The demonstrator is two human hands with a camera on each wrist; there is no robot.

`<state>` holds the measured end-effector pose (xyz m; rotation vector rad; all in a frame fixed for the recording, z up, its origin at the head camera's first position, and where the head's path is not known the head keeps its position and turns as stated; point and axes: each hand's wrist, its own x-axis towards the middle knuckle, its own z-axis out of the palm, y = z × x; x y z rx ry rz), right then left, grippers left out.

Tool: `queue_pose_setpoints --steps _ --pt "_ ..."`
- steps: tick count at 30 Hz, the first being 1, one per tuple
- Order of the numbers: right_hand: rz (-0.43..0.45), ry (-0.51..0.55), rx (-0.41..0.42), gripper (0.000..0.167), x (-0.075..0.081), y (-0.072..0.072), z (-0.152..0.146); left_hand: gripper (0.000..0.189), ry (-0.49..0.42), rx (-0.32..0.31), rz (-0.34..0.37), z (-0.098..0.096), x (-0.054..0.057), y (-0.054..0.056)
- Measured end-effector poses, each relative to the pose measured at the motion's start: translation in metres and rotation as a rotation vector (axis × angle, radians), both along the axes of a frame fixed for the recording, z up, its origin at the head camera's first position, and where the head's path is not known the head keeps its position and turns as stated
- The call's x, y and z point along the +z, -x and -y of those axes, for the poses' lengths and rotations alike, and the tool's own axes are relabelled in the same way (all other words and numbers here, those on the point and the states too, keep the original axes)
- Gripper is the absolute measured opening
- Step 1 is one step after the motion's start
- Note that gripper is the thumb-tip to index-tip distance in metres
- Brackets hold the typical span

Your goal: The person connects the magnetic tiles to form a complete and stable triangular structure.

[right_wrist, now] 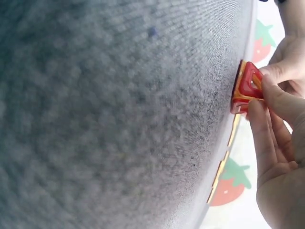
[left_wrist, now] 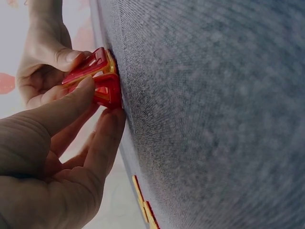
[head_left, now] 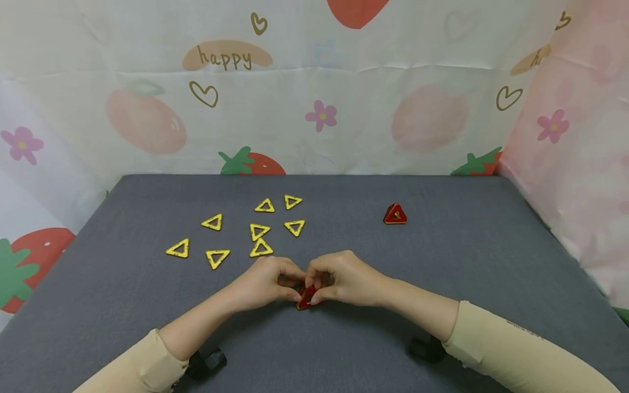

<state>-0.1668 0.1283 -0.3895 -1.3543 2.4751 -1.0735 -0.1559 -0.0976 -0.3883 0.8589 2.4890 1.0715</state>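
In the head view, a small red triangular block with yellow edges (head_left: 306, 299) sits low on the grey cloth between both hands. My left hand (head_left: 265, 280) pinches its left side with thumb and fingers. From the other side, my right hand (head_left: 350, 278) pinches it too. The left wrist view shows hollow red triangular faces (left_wrist: 108, 90) joined along a yellow edge, right at the cloth. A similar face (right_wrist: 250, 78) leans upward in the right wrist view, above a yellow-edged base. Fingers hide much of the block.
Several yellow triangular frames (head_left: 214, 258) lie flat on the grey table (head_left: 472, 256), left of and beyond the hands. A red pyramid (head_left: 395, 214) with yellow edges stands at the back right. A printed curtain (head_left: 354, 131) hangs behind the table.
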Motion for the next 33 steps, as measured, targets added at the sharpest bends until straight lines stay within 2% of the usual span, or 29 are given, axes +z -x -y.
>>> queue_pose_setpoints --steps 7,12,20,25,33 --pt "0.117 -0.028 -0.057 0.031 -0.003 0.002 -0.003 0.029 -0.002 0.023 0.039 0.002 0.001 -0.001" --pt "0.156 -0.052 -0.073 0.029 -0.006 0.005 -0.005 0.013 0.002 0.064 0.074 0.005 0.003 -0.005" --pt "0.227 -0.08 -0.085 0.025 -0.007 0.005 -0.007 0.026 0.077 0.108 0.051 -0.004 0.001 -0.016" --pt "0.261 -0.066 -0.07 0.024 -0.008 0.005 -0.008 0.025 0.091 0.143 0.038 -0.011 0.0 -0.018" --pt "0.259 -0.069 -0.06 0.023 -0.008 0.006 -0.008 0.02 0.07 0.123 0.002 -0.01 0.002 -0.018"
